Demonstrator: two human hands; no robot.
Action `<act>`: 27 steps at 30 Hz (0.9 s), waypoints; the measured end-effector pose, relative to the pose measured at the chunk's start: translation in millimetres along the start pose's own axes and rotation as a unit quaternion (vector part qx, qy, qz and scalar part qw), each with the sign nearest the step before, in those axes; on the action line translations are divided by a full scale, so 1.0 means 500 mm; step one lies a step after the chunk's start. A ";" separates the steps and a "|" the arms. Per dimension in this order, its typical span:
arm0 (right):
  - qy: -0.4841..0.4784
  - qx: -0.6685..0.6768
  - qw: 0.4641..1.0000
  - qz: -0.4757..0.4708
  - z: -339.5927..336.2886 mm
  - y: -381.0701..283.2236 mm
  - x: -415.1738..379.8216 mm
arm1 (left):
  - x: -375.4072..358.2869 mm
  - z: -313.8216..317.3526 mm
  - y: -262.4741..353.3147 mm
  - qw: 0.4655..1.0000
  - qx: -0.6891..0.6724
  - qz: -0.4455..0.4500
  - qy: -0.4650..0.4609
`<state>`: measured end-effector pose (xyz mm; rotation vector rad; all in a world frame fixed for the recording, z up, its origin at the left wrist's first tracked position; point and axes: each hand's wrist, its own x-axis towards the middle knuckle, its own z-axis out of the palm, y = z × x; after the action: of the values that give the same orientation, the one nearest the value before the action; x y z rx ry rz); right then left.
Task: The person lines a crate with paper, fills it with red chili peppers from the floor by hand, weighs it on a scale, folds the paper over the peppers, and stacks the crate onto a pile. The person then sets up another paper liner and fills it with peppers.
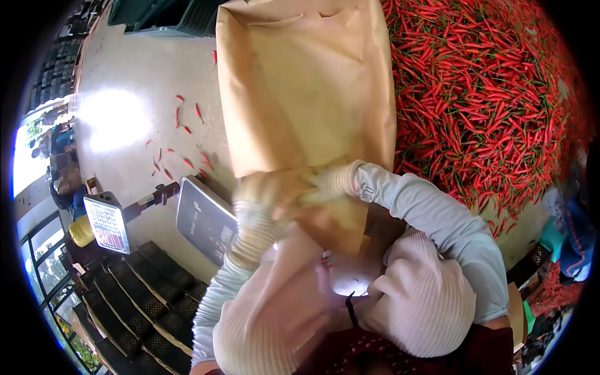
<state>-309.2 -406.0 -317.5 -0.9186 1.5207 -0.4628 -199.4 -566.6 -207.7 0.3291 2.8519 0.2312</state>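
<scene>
A large sheet of brown paper (306, 87) lines a deep rectangular container in front of me, its folded sides standing up. At the near edge of this paper are both my hands, smeared by motion. My left hand (262, 192) is over the near left corner. Beside it, close to the middle of that edge, is my right hand (322, 186). Ribbed pale cuffs show at both wrists. A loose paper flap (334, 222) hangs toward me below the hands. The fingers are too blurred to show how they touch the paper.
Red chillies (475, 94) lie in a big heap on the right. A platform scale (203, 219) stands at the left, with its display (106, 224) further left. Dark crates (134, 300) fill the lower left; green crates (169, 19) stand behind. Stray chillies (187, 162) dot the floor.
</scene>
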 end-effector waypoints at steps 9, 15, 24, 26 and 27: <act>0.022 -0.036 0.984 -0.172 -0.019 0.014 0.038 | 0.038 0.089 -0.113 0.942 -0.091 -0.113 -0.301; -0.053 0.065 0.976 -0.202 0.023 0.053 0.146 | 0.069 0.152 -0.152 0.898 -0.113 -0.037 -0.423; 0.005 -0.057 0.998 0.012 -0.022 0.013 -0.016 | 0.140 0.066 -0.114 0.881 -0.169 0.040 -0.439; 0.124 -0.018 0.992 -0.014 0.004 -0.013 -0.071 | 0.117 0.172 -0.185 0.885 -0.190 0.081 -0.417; 0.171 -0.052 0.984 0.000 0.022 -0.006 -0.066 | 0.119 0.182 -0.185 0.882 -0.198 0.075 -0.421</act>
<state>-299.5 -380.1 -296.4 -0.9547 1.8711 -0.5665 -249.2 -629.7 -326.1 0.4310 1.8664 0.5370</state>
